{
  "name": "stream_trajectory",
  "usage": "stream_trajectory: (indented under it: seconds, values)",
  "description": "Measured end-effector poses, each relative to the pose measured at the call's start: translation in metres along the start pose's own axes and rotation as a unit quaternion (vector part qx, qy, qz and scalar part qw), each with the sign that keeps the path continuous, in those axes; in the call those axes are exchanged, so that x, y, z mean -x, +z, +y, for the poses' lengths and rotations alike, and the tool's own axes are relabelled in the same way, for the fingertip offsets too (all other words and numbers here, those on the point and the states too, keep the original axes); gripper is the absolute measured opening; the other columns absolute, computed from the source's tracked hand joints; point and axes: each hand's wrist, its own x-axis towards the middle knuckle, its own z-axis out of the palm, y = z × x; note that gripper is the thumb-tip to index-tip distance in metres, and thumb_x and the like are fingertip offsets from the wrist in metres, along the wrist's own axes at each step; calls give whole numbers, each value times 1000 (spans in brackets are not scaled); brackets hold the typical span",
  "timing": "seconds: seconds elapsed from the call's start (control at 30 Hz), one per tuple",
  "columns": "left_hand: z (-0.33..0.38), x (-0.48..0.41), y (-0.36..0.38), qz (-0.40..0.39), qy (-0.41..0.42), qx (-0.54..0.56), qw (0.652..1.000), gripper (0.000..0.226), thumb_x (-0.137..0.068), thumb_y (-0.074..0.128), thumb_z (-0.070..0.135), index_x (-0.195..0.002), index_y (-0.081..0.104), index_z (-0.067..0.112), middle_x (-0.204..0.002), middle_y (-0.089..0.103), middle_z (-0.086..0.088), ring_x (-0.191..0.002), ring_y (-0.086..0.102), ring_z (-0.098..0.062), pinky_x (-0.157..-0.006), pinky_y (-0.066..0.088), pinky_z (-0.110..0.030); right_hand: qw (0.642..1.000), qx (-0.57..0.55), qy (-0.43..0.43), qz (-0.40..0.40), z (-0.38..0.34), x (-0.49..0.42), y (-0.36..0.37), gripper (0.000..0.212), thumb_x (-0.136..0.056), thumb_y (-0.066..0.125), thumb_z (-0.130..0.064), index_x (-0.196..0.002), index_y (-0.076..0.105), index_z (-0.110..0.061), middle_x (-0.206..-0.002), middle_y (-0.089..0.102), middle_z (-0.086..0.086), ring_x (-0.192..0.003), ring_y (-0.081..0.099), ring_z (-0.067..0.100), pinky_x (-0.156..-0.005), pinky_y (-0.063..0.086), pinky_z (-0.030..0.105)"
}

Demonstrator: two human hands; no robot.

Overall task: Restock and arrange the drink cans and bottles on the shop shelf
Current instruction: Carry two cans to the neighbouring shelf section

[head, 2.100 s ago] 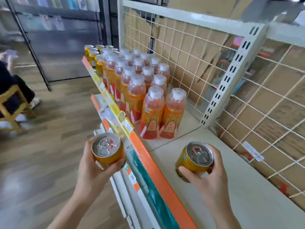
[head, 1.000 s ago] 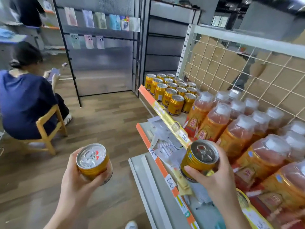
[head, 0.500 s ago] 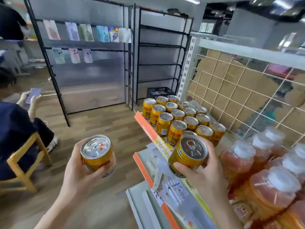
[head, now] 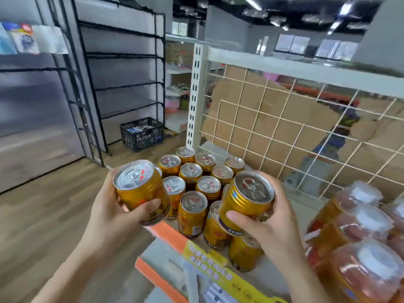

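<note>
My left hand (head: 113,217) grips a gold drink can (head: 142,191) with a silver pull-tab top, tilted, just left of the shelf's front edge. My right hand (head: 271,224) grips a second gold can (head: 247,200), held above the front row of a block of several identical gold cans (head: 192,213) standing upright on the white shelf (head: 277,267). To the right stand several orange drink bottles (head: 367,265) with white caps. The shelf's orange front strip (head: 168,237) runs under both held cans.
A white wire-grid back panel (head: 284,132) with cardboard behind it closes the shelf's far side, fixed to a slotted white upright (head: 194,95). A black crate (head: 142,133) sits on the wooden floor by black metal racks (head: 122,84). A lower shelf edge (head: 157,278) juts out below.
I have moved left along the shelf, from the bottles to the gold cans. Both held cans have come closer together, and the right one now hangs over the front cans.
</note>
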Motion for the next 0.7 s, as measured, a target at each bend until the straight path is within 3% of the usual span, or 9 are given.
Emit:
stream_trajectory:
  seconds: [0.07,0.17,0.27,0.33,0.4,0.5,0.6,0.7]
  values:
    - [-6,-44,-4,-58,8,28,998,66,-44,77,42,-105,51,34,-97,68,19,-88,64,4,-71,50,-10,999,23,6,29,-4,-19,12,79,-46,80,-57,-117,46,-49,-117,58,-22,-109,56,1,-94,47,36]
    - [-16,-103,-1,-132,7,77,988,74,-46,86,47,-109,51,32,-101,69,11,-93,64,-2,-75,52,-16,998,35,16,52,-7,-53,30,77,-51,82,-51,-116,41,-56,-115,56,-29,-108,56,-1,-96,46,33]
    - [-29,-154,14,-183,10,99,978,61,-65,82,22,-115,47,23,-102,66,4,-92,63,1,-72,50,-13,994,73,40,74,-3,-91,41,87,-54,80,-53,-128,35,-51,-120,54,-25,-115,53,4,-100,44,40]
    - [-39,-187,27,-214,8,108,971,62,-67,74,9,-118,42,26,-107,62,6,-93,64,1,-73,51,-14,990,97,69,81,3,-118,45,86,-61,84,-39,-132,35,-44,-119,49,-28,-115,51,5,-99,42,32]
    - [-52,-218,41,-245,1,104,964,77,-64,82,12,-124,39,30,-115,61,3,-100,63,-6,-80,52,-23,987,107,86,81,9,-148,49,79,-64,84,-23,-128,40,-38,-116,52,-20,-113,51,6,-93,41,25]
    - [-69,-253,63,-276,27,65,958,70,-58,78,18,-116,42,28,-111,61,3,-97,61,-2,-80,49,-19,986,114,86,86,27,-186,57,71,-62,85,-15,-118,45,-32,-113,56,-12,-106,54,8,-90,44,24]
    - [-86,-278,86,-296,51,36,953,66,-58,83,15,-108,43,32,-107,62,4,-98,61,-4,-84,49,-23,984,127,90,84,47,-216,65,68,-62,86,-14,-114,45,-27,-101,54,-21,-96,54,3,-77,40,8]
    - [-106,-292,102,-321,71,-9,944,69,-60,86,13,-112,43,30,-107,62,6,-101,61,-8,-88,49,-30,981,148,100,76,66,-236,70,67,-60,87,-20,-112,46,-25,-101,55,-18,-99,55,7,-83,44,21]
